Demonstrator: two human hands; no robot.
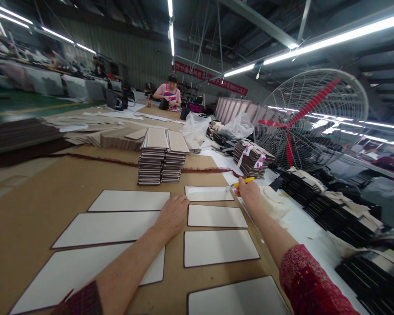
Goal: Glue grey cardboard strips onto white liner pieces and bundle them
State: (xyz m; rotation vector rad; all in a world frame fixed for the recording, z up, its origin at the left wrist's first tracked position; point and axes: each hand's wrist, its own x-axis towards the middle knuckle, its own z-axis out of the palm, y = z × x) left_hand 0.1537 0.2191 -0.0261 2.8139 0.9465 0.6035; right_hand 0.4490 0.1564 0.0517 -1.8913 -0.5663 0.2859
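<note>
The right hand (pixel 248 191) is gripping a yellow-handled brush (pixel 248 180), whose tip is meeting the right end of a dark-edged white panel (pixel 206 194) just left of that hand. The left hand (pixel 172 215) is resting palm down by the panel's left end; whether it is pinching anything underneath, I cannot tell. Larger white panels (pixel 220 248) are lying nearer than both hands. Stacked boards (pixel 149 164) are standing beyond the left hand, while a caged fan (pixel 286 127) is standing beyond and right of the right hand.
</note>
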